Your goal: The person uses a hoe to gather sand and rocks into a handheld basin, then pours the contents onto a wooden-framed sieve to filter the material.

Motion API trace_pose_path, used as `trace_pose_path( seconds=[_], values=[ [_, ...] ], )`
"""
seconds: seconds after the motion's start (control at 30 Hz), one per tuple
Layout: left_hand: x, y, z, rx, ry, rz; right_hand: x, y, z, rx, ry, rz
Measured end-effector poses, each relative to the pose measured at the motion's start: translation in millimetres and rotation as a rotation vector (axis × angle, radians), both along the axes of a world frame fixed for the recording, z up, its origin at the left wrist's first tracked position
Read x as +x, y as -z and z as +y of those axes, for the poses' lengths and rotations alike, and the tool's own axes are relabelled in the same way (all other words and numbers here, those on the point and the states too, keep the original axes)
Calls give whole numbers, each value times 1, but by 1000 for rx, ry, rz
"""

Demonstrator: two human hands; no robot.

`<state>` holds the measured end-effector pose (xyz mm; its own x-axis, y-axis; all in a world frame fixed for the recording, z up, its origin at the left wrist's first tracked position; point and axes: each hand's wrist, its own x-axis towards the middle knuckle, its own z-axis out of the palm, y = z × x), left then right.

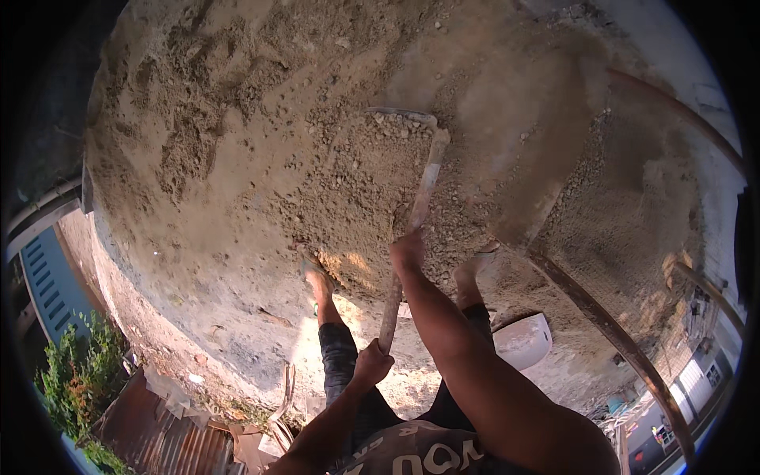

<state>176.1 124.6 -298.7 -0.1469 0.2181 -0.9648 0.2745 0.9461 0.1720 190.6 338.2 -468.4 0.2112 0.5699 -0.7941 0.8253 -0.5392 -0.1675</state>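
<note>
A hoe with a pale, dusty wooden handle [425,190] slants up and away from me across the sandy ground. Its metal blade [404,115] lies at the far end, against a heap of gravelly sand [380,158]. My right hand [408,251] is closed round the middle of the handle. Nearer my body, my left hand [373,365] grips the lower end of the same handle. My left foot [319,283] and right foot [470,273] stand in the sand on either side of the handle.
A long wooden pole [617,336] leans at the right, and a reddish curved bar [681,111] lies beyond it. Behind my right leg sits a whitish container [524,342]. Rusty corrugated sheets [154,419] and a green plant [79,368] are at the lower left.
</note>
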Motion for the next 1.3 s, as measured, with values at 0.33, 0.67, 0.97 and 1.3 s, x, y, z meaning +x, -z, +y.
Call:
trace_pose_path(
  seconds=[0.33, 0.67, 0.97, 1.3],
  values=[
    [-35, -169, -177, -294, 384, 32, 24, -174, -163, -209, 351, 348],
    [-26, 91, 224, 438, 386, 382, 22, 46, 255, 412, 192, 211],
    [-25, 73, 63, 291, 221, 106, 15, 52, 84, 134, -94, -42],
    [-75, -164, -184, -235, 297, 52, -12, -162, -227, -211, 159, 53]
  ],
)
